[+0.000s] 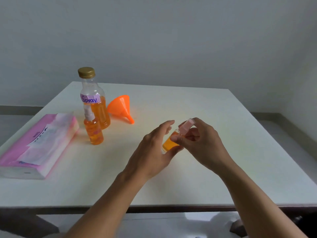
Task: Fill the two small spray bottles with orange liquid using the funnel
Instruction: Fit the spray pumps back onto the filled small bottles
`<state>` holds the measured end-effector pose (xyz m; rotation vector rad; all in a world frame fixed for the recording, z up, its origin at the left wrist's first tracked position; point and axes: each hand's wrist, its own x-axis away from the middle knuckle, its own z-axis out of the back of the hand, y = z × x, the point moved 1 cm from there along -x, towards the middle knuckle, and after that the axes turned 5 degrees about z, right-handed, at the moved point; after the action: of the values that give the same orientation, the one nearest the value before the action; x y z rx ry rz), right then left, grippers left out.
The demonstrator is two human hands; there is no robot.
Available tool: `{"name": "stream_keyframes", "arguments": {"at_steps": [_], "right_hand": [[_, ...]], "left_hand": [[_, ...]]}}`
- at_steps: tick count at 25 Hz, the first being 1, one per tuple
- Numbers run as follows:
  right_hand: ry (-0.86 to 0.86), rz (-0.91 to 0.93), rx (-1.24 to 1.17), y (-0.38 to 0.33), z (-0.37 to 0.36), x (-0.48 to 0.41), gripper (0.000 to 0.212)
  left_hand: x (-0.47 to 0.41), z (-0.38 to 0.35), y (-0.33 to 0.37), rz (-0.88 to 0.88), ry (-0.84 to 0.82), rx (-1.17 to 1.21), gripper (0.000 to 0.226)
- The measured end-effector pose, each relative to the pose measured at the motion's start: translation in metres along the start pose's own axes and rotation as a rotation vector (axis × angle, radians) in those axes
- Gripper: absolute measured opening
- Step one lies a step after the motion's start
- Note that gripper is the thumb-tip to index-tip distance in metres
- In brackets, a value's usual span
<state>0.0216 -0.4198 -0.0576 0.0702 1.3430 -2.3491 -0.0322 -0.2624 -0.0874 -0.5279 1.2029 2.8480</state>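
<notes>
Head view, looking down at two bare hands over a white table; the left hand cradles a small spray bottle of orange liquid, thumb under its body and fingers loosely curved beside it; the bottle tilts, its top leaning toward the right hand; that hand pinches the bottle's pale pink cap between thumb and fingertips; whether the cap is fully seated cannot be told. Well to the left of the left hand and farther away stands a second small spray bottle, upright and filled with orange; just behind it, touching or nearly so, a taller bottle with a gold lid, labelled "Spray", partly full of orange liquid. Beyond the left hand an orange funnel lies on its side, spout toward the hands. Far left lies a pink tissue pack.
</notes>
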Motion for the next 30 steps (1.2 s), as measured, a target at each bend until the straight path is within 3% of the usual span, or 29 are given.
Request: {"name": "stream_keyframes", "arguments": {"at_steps": [5, 9, 21, 26, 30], "right_hand": [[0.084, 0.012, -0.107, 0.006, 0.029, 0.001, 0.016], [0.074, 0.022, -0.017, 0.014, 0.041, 0.002, 0.007], [-0.03, -0.031, -0.038, 0.024, 0.06, 0.003, 0.015], [0.212, -0.078, -0.367, 0.031, 0.085, -0.001, 0.017], [0.235, -0.099, -0.046, 0.047, 0.091, 0.004, 0.008]], "left_hand": [[-0.007, -0.018, 0.014, -0.121, 0.055, -0.067, 0.053], [-0.009, -0.03, 0.02, -0.163, 0.022, -0.071, 0.048], [-0.011, -0.037, 0.021, -0.117, -0.054, -0.014, 0.046], [-0.01, -0.036, 0.019, 0.014, -0.13, 0.044, 0.049], [-0.008, -0.03, 0.023, 0.04, -0.169, 0.134, 0.057]]}}
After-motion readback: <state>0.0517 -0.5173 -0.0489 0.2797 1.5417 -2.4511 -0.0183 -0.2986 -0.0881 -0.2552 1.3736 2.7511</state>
